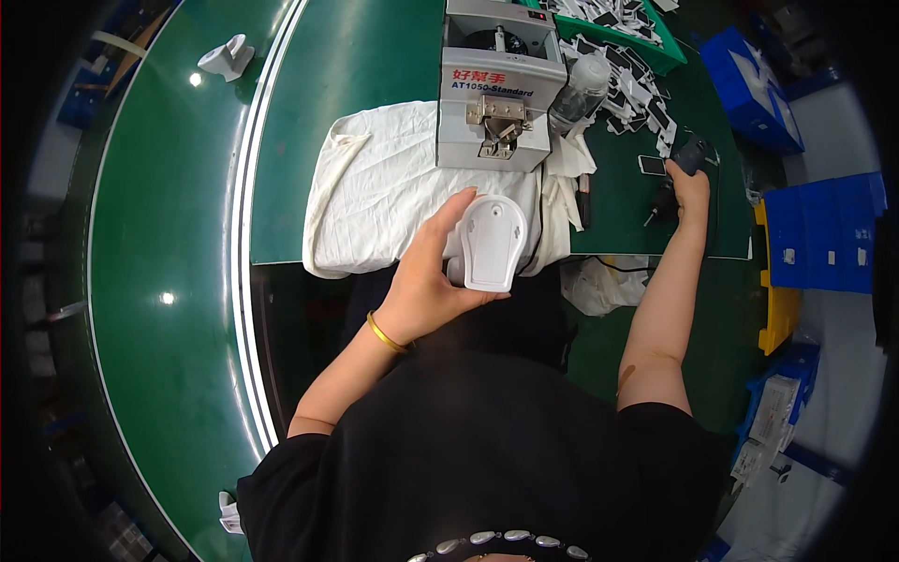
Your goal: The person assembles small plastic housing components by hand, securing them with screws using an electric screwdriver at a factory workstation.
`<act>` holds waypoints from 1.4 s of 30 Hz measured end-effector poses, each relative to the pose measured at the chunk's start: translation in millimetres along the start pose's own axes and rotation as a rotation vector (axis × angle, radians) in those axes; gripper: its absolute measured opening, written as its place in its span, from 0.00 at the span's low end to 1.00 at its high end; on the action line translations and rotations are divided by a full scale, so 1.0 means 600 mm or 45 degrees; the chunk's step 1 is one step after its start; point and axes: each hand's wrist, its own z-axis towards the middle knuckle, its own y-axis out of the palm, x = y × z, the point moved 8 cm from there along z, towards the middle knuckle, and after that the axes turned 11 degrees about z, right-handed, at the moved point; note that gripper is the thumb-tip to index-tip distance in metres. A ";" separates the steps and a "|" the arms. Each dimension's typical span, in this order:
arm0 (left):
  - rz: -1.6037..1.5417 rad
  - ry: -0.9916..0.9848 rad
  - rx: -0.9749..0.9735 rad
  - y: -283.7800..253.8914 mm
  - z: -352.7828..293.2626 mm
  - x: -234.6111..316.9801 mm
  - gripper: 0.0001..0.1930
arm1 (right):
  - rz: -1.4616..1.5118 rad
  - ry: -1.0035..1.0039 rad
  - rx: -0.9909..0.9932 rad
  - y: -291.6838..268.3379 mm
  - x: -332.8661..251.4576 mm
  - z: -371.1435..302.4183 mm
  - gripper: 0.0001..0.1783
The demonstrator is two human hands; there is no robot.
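Observation:
My left hand (423, 281) is closed around a white plastic housing (494, 245), holding it up above the table's front edge. The housing's hollow side shows, with a small round hole near its top. Over at the right of the table, my right hand (691, 190) grips a dark power screwdriver (694, 154). Its thin bit points down and to the left, close to the tabletop. A small white part with a grey face (652, 165) lies just left of that hand. Behind the housing stands a silver screw feeder (494, 140) with a metal outlet on its front.
White cloth (370, 201) covers the table left of the feeder. A clear plastic bottle (586, 82) stands at the feeder's right. Loose white parts (632, 89) are heaped beside a green bin (670, 58). Another white housing (227, 58) sits on the green conveyor belt (178, 234). Blue bins (824, 239) line the right.

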 end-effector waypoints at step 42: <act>0.504 0.231 0.160 0.012 -0.040 -0.031 0.37 | 2.167 -1.270 -1.402 0.048 -0.554 -0.426 0.24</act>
